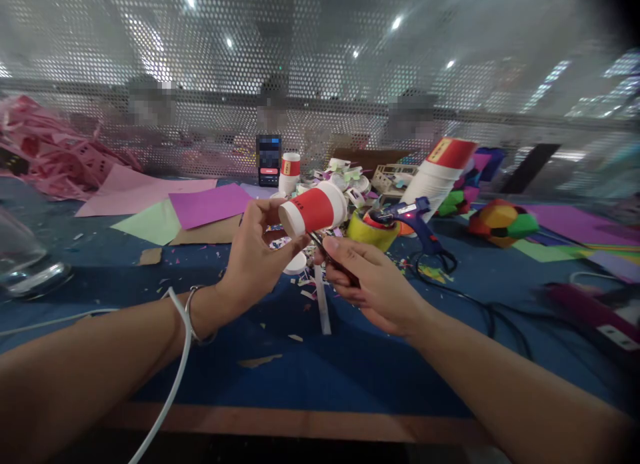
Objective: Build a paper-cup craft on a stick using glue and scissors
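Note:
My left hand [265, 241] grips a red-and-white paper cup [317, 209] by its rim end, and the cup lies tilted on its side in the air above the table. In my right hand [367, 277] is a slim dark tool [336, 259], mostly hidden by the fingers; its narrow tip reaches the underside of the cup. Whether the tip touches or cuts the cup I cannot tell. Below the hands lie a white disc [295, 264] and a clear strip [323, 304] among paper scraps. Just beyond the right hand, a blue glue gun [413, 217] rests on a yellow roll [370, 234].
Stacked paper cups [425, 184] lean at the back right, beside a colourful paper ball [503, 223]. A phone [269, 161] stands upright behind. Coloured sheets [210, 204] cover the left. A power strip [595, 317] and black cables [480, 301] lie right. A white cable [173, 377] crosses my left wrist.

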Tool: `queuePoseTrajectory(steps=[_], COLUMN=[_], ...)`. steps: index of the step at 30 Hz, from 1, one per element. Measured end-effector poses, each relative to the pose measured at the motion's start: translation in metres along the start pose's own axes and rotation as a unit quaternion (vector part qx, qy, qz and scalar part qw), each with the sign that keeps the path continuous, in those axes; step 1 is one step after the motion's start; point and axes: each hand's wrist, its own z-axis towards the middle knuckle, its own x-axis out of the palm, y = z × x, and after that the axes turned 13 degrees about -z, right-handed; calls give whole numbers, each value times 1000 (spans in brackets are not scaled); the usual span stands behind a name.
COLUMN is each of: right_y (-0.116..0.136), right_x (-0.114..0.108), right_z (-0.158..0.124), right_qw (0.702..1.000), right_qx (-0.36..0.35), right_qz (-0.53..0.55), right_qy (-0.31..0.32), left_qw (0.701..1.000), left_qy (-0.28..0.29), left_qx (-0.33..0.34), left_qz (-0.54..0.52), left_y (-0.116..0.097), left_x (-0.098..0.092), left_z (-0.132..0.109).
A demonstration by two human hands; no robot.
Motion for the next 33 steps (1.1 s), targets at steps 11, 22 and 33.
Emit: queuePoseTrajectory(steps=[11,22,33], right_y=[-4,-8,-8], right_x=[-1,3,4], right_z=[3,5,5], right_qw=[1000,1000,999], right_qx=[8,11,-9], right_qz=[-3,17,40], right_qy=[3,0,-30], left_qw=[1000,996,994], left_qy=[25,56,56], left_qx=[-6,33,-83], left_qz=[17,63,-43], left_y=[-3,0,-12], left_x=[-4,1,8], left_z=[3,-4,-11])
